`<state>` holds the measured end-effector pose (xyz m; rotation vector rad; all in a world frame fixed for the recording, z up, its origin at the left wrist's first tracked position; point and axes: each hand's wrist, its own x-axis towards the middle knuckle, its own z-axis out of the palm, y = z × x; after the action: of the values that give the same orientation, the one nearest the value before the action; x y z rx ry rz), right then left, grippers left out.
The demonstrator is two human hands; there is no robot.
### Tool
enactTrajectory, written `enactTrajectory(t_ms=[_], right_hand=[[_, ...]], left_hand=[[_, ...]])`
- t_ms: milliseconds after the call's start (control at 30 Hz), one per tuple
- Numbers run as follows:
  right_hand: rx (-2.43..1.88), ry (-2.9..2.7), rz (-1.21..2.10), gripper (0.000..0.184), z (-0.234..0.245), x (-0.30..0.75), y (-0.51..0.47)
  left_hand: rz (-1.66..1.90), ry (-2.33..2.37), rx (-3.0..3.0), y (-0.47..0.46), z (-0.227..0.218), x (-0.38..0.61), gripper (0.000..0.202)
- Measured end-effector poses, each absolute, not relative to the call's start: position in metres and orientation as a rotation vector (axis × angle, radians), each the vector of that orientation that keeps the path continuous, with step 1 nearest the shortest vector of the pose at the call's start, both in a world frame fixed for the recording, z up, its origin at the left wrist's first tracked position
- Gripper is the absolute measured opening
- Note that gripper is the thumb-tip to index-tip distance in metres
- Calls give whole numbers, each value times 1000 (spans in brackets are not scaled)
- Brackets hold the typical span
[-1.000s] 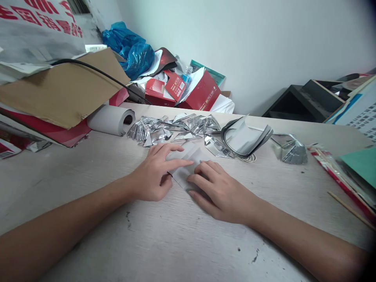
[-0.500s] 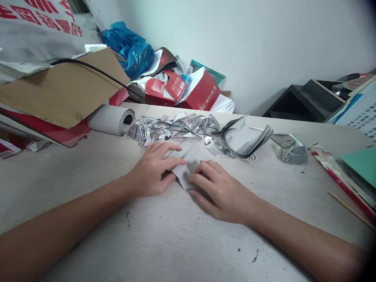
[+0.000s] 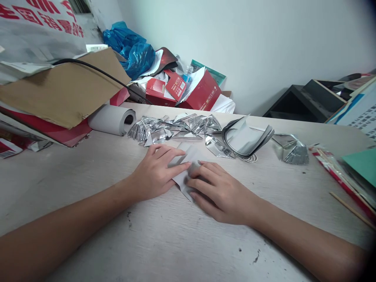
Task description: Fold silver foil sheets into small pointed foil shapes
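A white-backed sheet of paper (image 3: pixel 188 156) lies partly folded on the pale wooden table (image 3: pixel 164 235). My left hand (image 3: pixel 155 172) rests on its left side, fingers stretched out flat along a fold. My right hand (image 3: pixel 220 192) presses the sheet's near right part, fingers extended and lying flat. Just behind the sheet lies a heap of folded silver foil pieces (image 3: pixel 176 127). A curled stack of silver-backed sheets (image 3: pixel 246 139) sits to the right of the heap.
A white paper roll (image 3: pixel 111 119) lies at the left under a cardboard flap (image 3: pixel 64 86) with a black cable. Red boxes (image 3: pixel 199 92) and a blue bag (image 3: pixel 132 47) crowd the back. One more folded foil piece (image 3: pixel 293 150) and thin wooden sticks (image 3: pixel 349 209) lie at the right.
My left hand's fingers slid a little right along the fold, and the sheet's far flap has folded in narrower. My right hand has hardly moved.
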<state>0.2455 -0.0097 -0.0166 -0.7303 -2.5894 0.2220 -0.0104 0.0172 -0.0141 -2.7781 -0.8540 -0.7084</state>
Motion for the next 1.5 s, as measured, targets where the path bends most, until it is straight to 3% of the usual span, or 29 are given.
enactTrajectory(t_ms=[200,567,967,1200,1367,1500], right_hand=[[-673,-2574,234,24,-16,246,-10],[-538,-2549,186,25,-17,245,-10],[-781,-2471,176,21,-20,246,-9],[-1089,-2123,350,17,-20,245,-4],[-1251,-1956,612,35,-15,246,1],[-1242,-1885,863,29,-12,247,3]], left_hand=[[-632,-857,-2724,14,-12,-7,61],[-602,-882,-2684,9,-9,-3,41],[-542,-777,-2688,12,-7,-3,47],[-507,-816,-2646,11,-7,-4,44],[-575,-801,-2614,17,-10,-8,46],[-644,-797,-2636,21,-11,-11,47]])
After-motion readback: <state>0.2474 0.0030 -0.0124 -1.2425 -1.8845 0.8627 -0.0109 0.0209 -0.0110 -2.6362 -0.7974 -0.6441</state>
